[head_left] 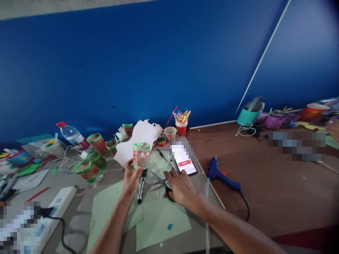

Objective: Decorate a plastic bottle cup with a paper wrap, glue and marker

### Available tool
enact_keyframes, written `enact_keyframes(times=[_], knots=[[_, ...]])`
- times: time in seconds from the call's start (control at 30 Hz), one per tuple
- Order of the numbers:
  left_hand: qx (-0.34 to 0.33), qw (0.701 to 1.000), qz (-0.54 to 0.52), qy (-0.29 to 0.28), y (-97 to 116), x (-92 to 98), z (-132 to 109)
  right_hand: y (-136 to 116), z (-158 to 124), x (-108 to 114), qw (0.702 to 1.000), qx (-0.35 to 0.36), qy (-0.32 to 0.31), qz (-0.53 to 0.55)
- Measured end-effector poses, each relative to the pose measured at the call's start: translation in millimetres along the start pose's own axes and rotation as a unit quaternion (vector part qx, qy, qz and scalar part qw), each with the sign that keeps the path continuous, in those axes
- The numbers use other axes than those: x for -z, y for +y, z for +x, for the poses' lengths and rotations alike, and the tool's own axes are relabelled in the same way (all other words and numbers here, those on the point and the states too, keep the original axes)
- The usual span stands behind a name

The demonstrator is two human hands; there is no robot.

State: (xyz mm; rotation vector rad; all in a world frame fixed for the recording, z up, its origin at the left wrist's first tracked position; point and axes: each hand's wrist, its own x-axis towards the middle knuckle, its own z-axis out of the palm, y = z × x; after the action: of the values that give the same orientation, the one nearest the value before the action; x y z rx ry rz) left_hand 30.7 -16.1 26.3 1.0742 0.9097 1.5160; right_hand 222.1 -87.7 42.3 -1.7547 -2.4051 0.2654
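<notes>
Up in the L grip [131, 179], above the worktop [278, 197], is the small pot [141, 158], red-brown w/ green rims & what looks like a smiley face. The fingers wrap its low end, so the L grip is grasping it, & it looks abt upright. Lower & to the right of it, the R grip [183, 187] is on the black handles of the scissors [162, 181]; can't tell if it's squeezing them or just resting. The blades point back twd the L grip, so mind the tips: hold the pot up & away from them, & lift the scissors by the handles only. A soft hold is prob best for the pot, b/c its side may dent, & fingers low down leave the face easy to see. Just past the R grip's fingers is the phone [186, 165], v. close, so go slow & don't bump it. Just right of the L grip lies a black marker [141, 187], & it could roll if knocked. Green paper [156, 234] is below both grips, w/ a blue scrap [170, 227] on it. Behind the L grip is a torn white sheet [144, 134]. Right of the R grip, past a thin stick [212, 185], sits the blue glue gun [221, 175]; its tip might be hot, so best give it room.
</notes>
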Motion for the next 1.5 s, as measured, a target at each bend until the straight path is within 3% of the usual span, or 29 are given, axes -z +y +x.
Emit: enact_keyframes(times=[0.23,0.47,0.6,0.87,1.07,1.2,1.5], knots=[[0.014,1.0,-0.026,-0.004,-5,2.6,3,-4,0,7,0.999,-0.007,-0.049,-0.01],[0.045,0.996,-0.077,-0.027,1,-3.0,-2,-4,1,7,0.996,-0.082,-0.043,0.006],[0.071,0.989,-0.114,-0.067,-1,-4.0,-7,-3,2,4,0.993,-0.107,-0.039,0.036],[0.137,0.967,-0.147,-0.158,-1,-9.4,-18,-8,3,1,0.993,-0.089,-0.021,0.071],[0.139,0.965,-0.169,-0.144,0,-7.8,-16,-8,2,5,0.995,-0.047,-0.038,0.08],[0.098,0.976,-0.153,-0.124,1,-11.2,-15,-4,2,6,0.991,-0.037,-0.043,0.125],[0.074,0.988,-0.083,-0.107,4,-12.8,-12,-3,1,-3,0.979,-0.016,-0.006,0.204]])
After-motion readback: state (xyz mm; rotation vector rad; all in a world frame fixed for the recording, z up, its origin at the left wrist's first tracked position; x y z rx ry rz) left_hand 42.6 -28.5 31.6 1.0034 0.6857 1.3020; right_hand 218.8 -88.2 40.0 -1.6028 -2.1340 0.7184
